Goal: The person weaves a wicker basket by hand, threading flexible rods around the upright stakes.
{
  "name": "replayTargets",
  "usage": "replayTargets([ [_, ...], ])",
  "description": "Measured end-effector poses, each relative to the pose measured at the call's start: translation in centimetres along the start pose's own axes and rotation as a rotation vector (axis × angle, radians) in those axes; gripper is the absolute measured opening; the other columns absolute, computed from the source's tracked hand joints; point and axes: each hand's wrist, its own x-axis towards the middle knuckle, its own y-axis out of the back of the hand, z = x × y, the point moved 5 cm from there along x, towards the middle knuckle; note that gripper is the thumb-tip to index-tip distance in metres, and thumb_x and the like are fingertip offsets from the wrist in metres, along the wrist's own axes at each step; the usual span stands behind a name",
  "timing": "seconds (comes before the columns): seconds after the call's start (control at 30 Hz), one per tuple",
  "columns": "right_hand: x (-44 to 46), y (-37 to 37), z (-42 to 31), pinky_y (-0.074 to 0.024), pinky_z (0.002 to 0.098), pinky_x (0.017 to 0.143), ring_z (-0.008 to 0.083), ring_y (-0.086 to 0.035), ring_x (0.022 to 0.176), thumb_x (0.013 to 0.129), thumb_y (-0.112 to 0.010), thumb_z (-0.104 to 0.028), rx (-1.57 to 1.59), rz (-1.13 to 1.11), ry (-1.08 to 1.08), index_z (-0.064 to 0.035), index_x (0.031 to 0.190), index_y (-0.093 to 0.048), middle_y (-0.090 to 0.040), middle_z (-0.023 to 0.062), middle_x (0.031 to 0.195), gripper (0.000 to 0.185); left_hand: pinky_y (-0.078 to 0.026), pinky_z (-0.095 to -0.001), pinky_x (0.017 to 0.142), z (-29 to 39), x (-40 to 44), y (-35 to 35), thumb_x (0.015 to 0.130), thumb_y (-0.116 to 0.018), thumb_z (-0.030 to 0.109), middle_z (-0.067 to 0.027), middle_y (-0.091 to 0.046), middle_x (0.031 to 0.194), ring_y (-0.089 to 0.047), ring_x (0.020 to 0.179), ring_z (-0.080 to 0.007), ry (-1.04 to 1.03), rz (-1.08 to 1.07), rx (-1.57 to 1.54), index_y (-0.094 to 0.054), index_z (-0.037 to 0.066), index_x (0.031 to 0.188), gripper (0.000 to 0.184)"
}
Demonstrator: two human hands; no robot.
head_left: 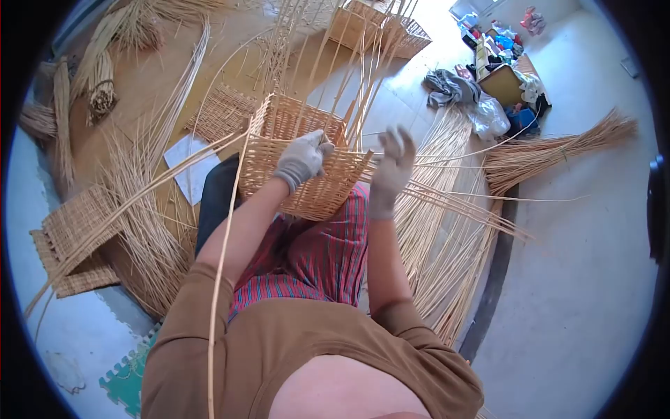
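Observation:
A half-woven wicker basket (300,188) rests on my lap, its long upright stakes rising from the far side. My left hand (303,159), in a grey work glove, is closed on the near rim with thumb and fingers pinched together. To the right of the basket, my right hand (393,167), gloved too, is raised with fingers up and partly apart, and I see nothing held in it. Loose weaving strands (460,209) stick out past the basket on the right. One long strand (222,272) runs down over my left arm.
Bundles of split cane (558,150) and loose cane lie on the floor at both sides. Woven panels (84,223) sit at the left. Another basket (380,31) stands ahead. A box (499,84) with bags and cloth is at the upper right.

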Motion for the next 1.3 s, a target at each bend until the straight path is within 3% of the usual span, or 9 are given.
replayTargets([
  [0.13, 4.2, -7.4, -4.4, -0.0471, 0.0369, 0.106, 0.0247, -0.062, 0.123, 0.097, -0.052, 0.002, -0.434, -0.273, 0.508, -0.0003, 0.149, -0.048, -0.057, 0.0139, 0.144, 0.052, -0.057, -0.0374, 0.077, -0.8, -0.7, -0.4, 0.103, -0.056, 0.04, -0.0202, -0.074, 0.111, -0.074, 0.069, -0.0221, 0.076, 0.157, -0.106, -0.062, 0.001, 0.134, 0.051],
  [0.23, 4.8, -0.9, 0.5, -0.0531, 0.0327, 0.091, 0.0217, -0.069, 0.102, 0.096, -0.051, 0.002, 0.18, -0.169, 0.094, 0.0024, 0.142, -0.047, -0.069, 0.011, 0.113, 0.046, -0.057, -0.0382, 0.074, 1.2, -1.6, 1.9, 0.1, -0.06, 0.043, -0.0179, -0.075, 0.097, -0.072, 0.063, -0.0224, 0.178, 0.108, -0.14, -0.067, 0.004, 0.119, 0.044],
  [0.4, -6.4, 8.2, 1.8, -0.0585, 0.0306, 0.072, 0.0194, -0.073, 0.083, 0.099, -0.057, -0.007, -0.153, 0.038, -0.283, 0.0032, 0.137, -0.051, -0.074, 0.0092, 0.099, 0.04, -0.054, -0.0383, 0.066, -1.1, 0.8, -0.6, 0.098, -0.065, 0.039, -0.012, -0.069, 0.073, -0.07, 0.065, -0.0224, -0.019, 0.198, -0.028, -0.066, 0.009, 0.095, 0.03],
  [0.53, -4.8, 0.5, -2.4, -0.06, 0.035, 0.084, 0.0239, -0.075, 0.097, 0.096, -0.064, -0.011, -0.482, -0.245, -0.212, -0.0015, 0.143, -0.053, -0.073, 0.0171, 0.118, 0.048, -0.059, -0.0321, 0.07, -1.2, -4.6, -0.7, 0.099, -0.067, 0.012, -0.0101, -0.072, 0.11, -0.072, 0.082, -0.0156, -0.241, 0.372, -0.68, -0.064, 0.006, 0.12, 0.022],
  [0.6, -4.4, -1.2, 1.7, -0.0559, 0.0379, 0.095, 0.0303, -0.07, 0.114, 0.093, -0.068, -0.008, -0.876, -0.412, 0.401, -0.0058, 0.148, -0.049, -0.067, 0.0195, 0.132, 0.058, -0.06, -0.0266, 0.071, -4.7, -6.9, 1.1, 0.098, -0.068, 0.003, -0.0077, -0.068, 0.119, -0.07, 0.083, -0.0122, -0.321, 0.457, -0.62, -0.059, 0.004, 0.13, 0.033],
  [0.77, -5.7, -1.7, 3.5, -0.0547, 0.0321, 0.085, 0.0188, -0.068, 0.097, 0.093, -0.069, -0.001, -0.481, -0.26, 0.004, -0.0129, 0.155, -0.042, -0.067, 0.0108, 0.131, 0.068, -0.06, -0.0227, 0.072, -11.4, -10.3, 10.1, 0.094, -0.075, 0.007, -0.0046, -0.07, 0.104, -0.068, 0.086, -0.0112, -0.255, 0.878, -0.745, -0.065, 0.005, 0.117, 0.025],
  [1.07, -15.8, -17.4, -8.5, -0.0555, 0.0413, 0.065, 0.0305, -0.067, 0.073, 0.089, -0.073, -0.019, -0.354, -0.879, 0.406, -0.0143, 0.103, -0.069, -0.066, 0.0067, 0.078, 0.015, -0.058, -0.0262, 0.084, -13.4, -11.4, 10.2, 0.094, -0.073, 0.001, -0.0095, -0.072, 0.109, -0.069, 0.098, -0.0152, -0.517, 0.651, -0.768, -0.068, -0.001, 0.109, 0.016],
  [1.17, -16.4, -17.5, -9.9, -0.0536, 0.0432, 0.062, 0.0315, -0.066, 0.072, 0.087, -0.075, -0.026, -0.425, -0.895, 0.489, -0.0137, 0.094, -0.066, -0.063, 0.0077, 0.075, 0.016, -0.055, -0.0242, 0.084, -11.4, -10.1, 12.9, 0.095, -0.074, 0.007, -0.0078, -0.072, 0.106, -0.066, 0.098, -0.0108, -0.073, 0.267, -0.644, -0.067, 0.001, 0.114, 0.021],
  [1.3, -17.4, -14.9, -9.6, -0.0533, 0.043, 0.063, 0.0309, -0.066, 0.072, 0.088, -0.074, -0.024, -0.466, -0.851, 0.433, -0.0131, 0.091, -0.065, -0.064, 0.0084, 0.075, 0.015, -0.051, -0.0233, 0.081, -8.5, -5.6, 15.9, 0.091, -0.078, 0.012, 0.0048, -0.06, 0.094, -0.058, 0.086, -0.0055, -0.255, -0.311, -0.629, -0.058, 0.013, 0.144, 0.056],
])
